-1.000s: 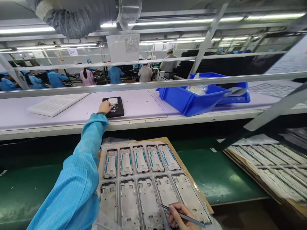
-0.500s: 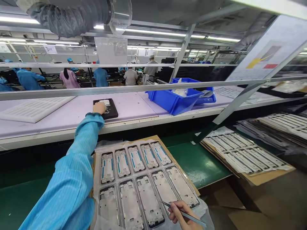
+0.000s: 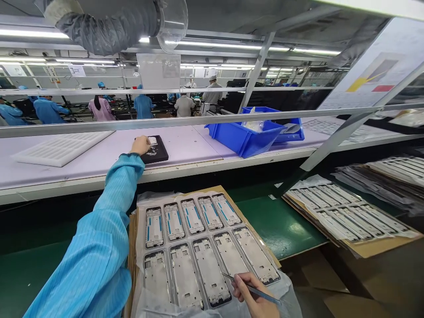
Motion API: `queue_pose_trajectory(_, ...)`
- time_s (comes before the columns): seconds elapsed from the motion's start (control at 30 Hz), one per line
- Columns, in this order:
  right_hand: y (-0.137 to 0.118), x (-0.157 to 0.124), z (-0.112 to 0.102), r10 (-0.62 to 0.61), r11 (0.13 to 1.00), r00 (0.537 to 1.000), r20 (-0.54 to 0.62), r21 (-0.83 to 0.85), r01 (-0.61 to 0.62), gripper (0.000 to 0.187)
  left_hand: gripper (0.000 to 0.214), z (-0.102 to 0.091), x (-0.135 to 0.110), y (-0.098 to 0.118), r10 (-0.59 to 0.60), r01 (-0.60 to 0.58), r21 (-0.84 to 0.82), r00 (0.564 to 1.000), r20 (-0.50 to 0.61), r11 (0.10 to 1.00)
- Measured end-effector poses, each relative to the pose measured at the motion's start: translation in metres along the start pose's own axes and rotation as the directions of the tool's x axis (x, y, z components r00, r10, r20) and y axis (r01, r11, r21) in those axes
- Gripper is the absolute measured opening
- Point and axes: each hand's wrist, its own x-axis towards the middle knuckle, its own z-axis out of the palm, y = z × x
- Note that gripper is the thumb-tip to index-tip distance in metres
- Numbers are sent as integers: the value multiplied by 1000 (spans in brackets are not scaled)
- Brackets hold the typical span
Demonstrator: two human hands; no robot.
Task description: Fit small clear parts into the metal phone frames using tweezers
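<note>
My left hand [image 3: 141, 145], in a blue striped sleeve, reaches to the left side of a black tray [image 3: 160, 152] on the shelf. Its fingers are curled and mostly hidden; what they grip cannot be made out. Beside them a white piece [image 3: 153, 141] and small whitish bits lie in the tray. Tweezers [image 3: 263, 293] are held in my right hand [image 3: 253, 293], their tips over the lower row of metal phone frames [image 3: 210, 271]. An upper row of frames [image 3: 192, 216] carries blue strips. Both rows sit in a translucent tray on cardboard.
Blue bins [image 3: 247, 139] stand on the shelf, with a white foam tray [image 3: 62, 150] at its left. More phone frames [image 3: 347, 212] lie stacked at right on the green bench [image 3: 278, 229]. A metal rail [image 3: 185, 120] crosses above the shelf. People sit working far behind.
The whole view has shifted slightly right. My left hand now sits more at the tray's left edge, so more of the white piece and bits shows. My right hand still holds the tweezers.
</note>
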Motion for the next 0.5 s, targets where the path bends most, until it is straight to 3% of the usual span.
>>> queue_pose_trajectory(0.13, 10, 4, -7, -13, 1000, 1000, -4, -5, 13, 51, 5, -12, -6, 12, -20, 18, -84, 999, -29, 996)
queue_pose_trajectory(0.2, 15, 8, -11, -10, 1000, 1000, 28, 12, 10, 49, 5, -20, -21, 20, -5, -2, -136, 999, -51, 991)
queue_pose_trajectory(0.27, 16, 10, -11, -32, 999, 996, 84, 41, 28, 46, 9, -27, -53, 27, 20, -33, -185, 997, -75, 982)
queue_pose_trajectory(0.33, 10, 11, -6, -86, 993, 986, 142, 90, 74, 41, 14, -29, -106, 35, 50, -81, -325, 994, -101, 942)
queue_pose_trajectory(0.37, 2, 10, -3, -123, 987, 976, 177, 124, 102, 38, 16, -27, -140, 40, 59, -125, -548, 989, -136, 827)
queue_pose_trajectory(0.43, -22, 8, 7, -222, 963, 942, 253, 211, 170, 31, 27, -19, -213, 51, 46, -147, -881, 989, -142, 450)
queue_pose_trajectory(0.5, -56, 5, 18, -378, 904, 879, 291, 320, 283, 25, 33, -6, -283, 65, 14, -74, -989, 997, -72, 130)
